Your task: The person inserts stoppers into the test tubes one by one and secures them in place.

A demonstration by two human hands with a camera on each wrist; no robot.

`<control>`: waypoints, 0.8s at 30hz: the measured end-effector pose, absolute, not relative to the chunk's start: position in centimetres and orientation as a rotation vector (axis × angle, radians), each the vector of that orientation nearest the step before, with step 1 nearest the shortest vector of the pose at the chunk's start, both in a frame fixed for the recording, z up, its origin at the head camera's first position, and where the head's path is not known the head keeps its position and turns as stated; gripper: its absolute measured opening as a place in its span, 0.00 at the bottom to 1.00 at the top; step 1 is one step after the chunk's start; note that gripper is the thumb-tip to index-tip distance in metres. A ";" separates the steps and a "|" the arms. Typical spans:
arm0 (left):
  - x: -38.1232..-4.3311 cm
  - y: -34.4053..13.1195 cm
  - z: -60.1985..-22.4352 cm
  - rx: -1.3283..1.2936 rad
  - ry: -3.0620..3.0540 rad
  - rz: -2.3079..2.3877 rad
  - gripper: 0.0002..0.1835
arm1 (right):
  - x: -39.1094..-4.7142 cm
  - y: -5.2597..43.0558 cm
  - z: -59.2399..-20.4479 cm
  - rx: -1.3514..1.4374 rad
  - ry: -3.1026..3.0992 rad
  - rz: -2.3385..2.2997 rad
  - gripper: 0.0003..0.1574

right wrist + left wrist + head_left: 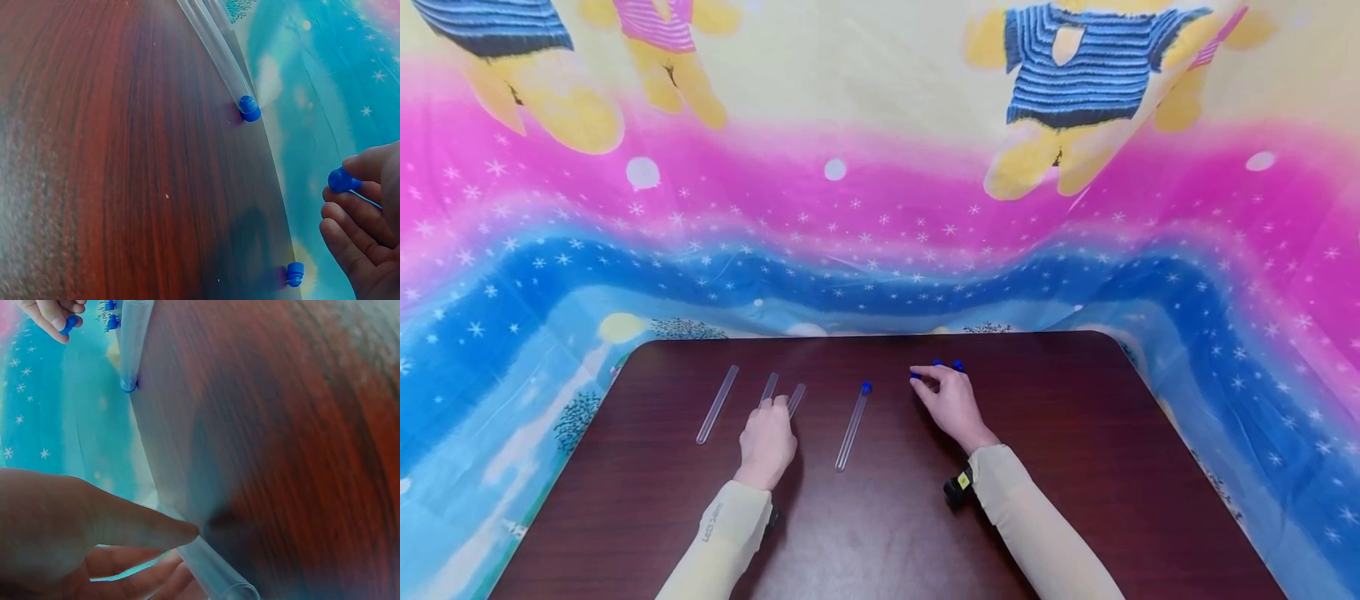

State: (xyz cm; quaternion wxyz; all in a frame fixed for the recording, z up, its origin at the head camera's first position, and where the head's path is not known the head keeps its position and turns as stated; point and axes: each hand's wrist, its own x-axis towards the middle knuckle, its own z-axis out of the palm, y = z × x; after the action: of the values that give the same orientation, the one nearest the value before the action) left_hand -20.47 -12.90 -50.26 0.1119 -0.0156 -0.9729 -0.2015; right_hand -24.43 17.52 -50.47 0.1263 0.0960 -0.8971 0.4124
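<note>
My left hand (767, 442) pinches a clear test tube (215, 569) between thumb and fingers; the hand covers part of it. A second uncapped tube (769, 389) shows just beyond the knuckles in the head view, partly hidden. Between thumb and forefinger, my right hand (951, 406) holds a small blue stopper (342, 179), raised above the far part of the table. Between the two hands lies another test tube (852, 432) with a blue stopper (249, 108) in its end.
One more uncapped tube (717, 406) lies at the left on the dark wooden table (865, 533). Loose blue stoppers (958, 366) sit just past my right hand, near the far edge. A patterned cloth (850, 208) hangs behind the table and round its sides.
</note>
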 end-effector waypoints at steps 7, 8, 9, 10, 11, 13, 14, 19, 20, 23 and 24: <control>-20.8 -13.1 -50.5 -0.015 -2.867 -0.603 0.07 | -24.4 17.5 -50.4 0.287 -2.606 1.190 0.17; -20.8 -13.1 -50.5 -0.012 -2.873 -0.605 0.07 | -24.4 17.5 -50.4 0.287 -2.605 1.189 0.16; -20.8 -13.1 -50.5 -0.009 -2.877 -0.608 0.07 | -24.4 17.5 -50.4 0.287 -2.602 1.190 0.16; -20.9 -13.1 -50.6 -0.006 -2.883 -0.608 0.06 | -24.4 17.6 -50.4 0.285 -2.600 1.191 0.16; -20.9 -13.2 -50.6 -0.003 -2.888 -0.608 0.06 | -24.4 17.6 -50.5 0.284 -2.598 1.192 0.16; -21.0 -13.2 -50.5 0.004 -2.896 -0.608 0.06 | -24.5 17.6 -50.6 0.282 -2.596 1.196 0.16; -21.1 -13.2 -50.5 0.009 -2.900 -0.607 0.06 | -24.5 17.6 -50.6 0.280 -2.597 1.201 0.16; -21.2 -13.3 -50.5 0.022 -2.916 -0.600 0.05 | -24.6 17.6 -50.8 0.273 -2.604 1.221 0.17; -21.2 -13.3 -50.5 0.023 -2.920 -0.600 0.05 | -24.6 17.6 -50.8 0.271 -2.606 1.220 0.17; -21.2 -13.3 -50.5 0.019 -2.924 -0.602 0.03 | -24.6 17.6 -50.8 0.271 -2.602 1.216 0.17; -21.2 -13.3 -50.5 0.017 -2.921 -0.604 0.03 | -24.6 17.6 -50.8 0.270 -2.601 1.214 0.16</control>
State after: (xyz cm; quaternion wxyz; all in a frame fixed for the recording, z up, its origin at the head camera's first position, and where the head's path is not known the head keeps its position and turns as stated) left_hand -21.20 -13.25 -50.47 0.0792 0.0057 -0.9762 -0.2018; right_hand -24.60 17.62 -50.75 0.1292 0.0930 -0.8946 0.4175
